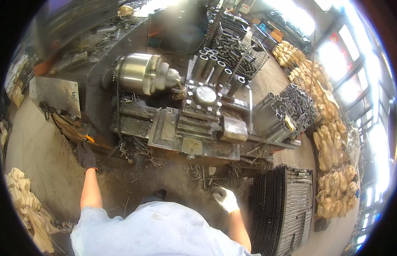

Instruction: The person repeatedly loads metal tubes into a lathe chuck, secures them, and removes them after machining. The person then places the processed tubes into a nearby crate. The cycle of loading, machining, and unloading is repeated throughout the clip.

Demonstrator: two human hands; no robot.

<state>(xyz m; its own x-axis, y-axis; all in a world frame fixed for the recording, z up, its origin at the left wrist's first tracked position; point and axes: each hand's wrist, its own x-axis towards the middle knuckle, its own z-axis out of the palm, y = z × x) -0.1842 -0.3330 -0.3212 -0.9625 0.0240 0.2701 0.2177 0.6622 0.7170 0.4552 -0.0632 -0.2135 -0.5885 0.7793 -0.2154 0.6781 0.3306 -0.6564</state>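
Note:
My left hand (86, 156), in a dark glove, reaches to the lower front of a metal lathe. Its fingertips are just below an orange-marked lever or handle (88, 138); whether they grip anything is hidden. In a pale glove with a darker palm, my right hand (226, 199) hangs in front of the lathe bed, fingers loosely curled and nothing visible in them. Ahead are the lathe's steel chuck (134, 74) with stepped jaws and the square tool post (203, 99) with a round cap. The tool post stands close to the chuck's right end.
Steel tubes (220, 68) stand upright behind the tool post, and more tubes (275, 112) lie at the bed's right end. Stacked racks of rods (296, 204) stand at my right. Curled metal chips (140, 150) hang below the carriage. Wrapped bundles (329, 147) line the right.

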